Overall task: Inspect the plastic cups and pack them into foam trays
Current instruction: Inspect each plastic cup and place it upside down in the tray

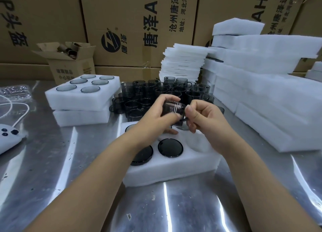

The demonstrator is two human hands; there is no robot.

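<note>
Straight beyond my left hand (155, 115), the big carton (139, 22) reads 唐泽AH, 沧州唐泽通 and 地址:河北河间, all turned sideways, beside a round logo (111, 42). Beyond my right hand (205, 116), a second carton (271, 8) repeats 唐泽通. Far left of my left hand, the small box (73, 71) says 小心轻放.

Tray (174, 169) holding perhaps three packed cups (170, 147); loose cups (174, 90) behind, filled trays (81, 101) left, foam stacks (270, 96) right

Dim, bluish overhead light streaks glare across the steel table (174, 205); wide-angle edges bow, slightly soft.
</note>
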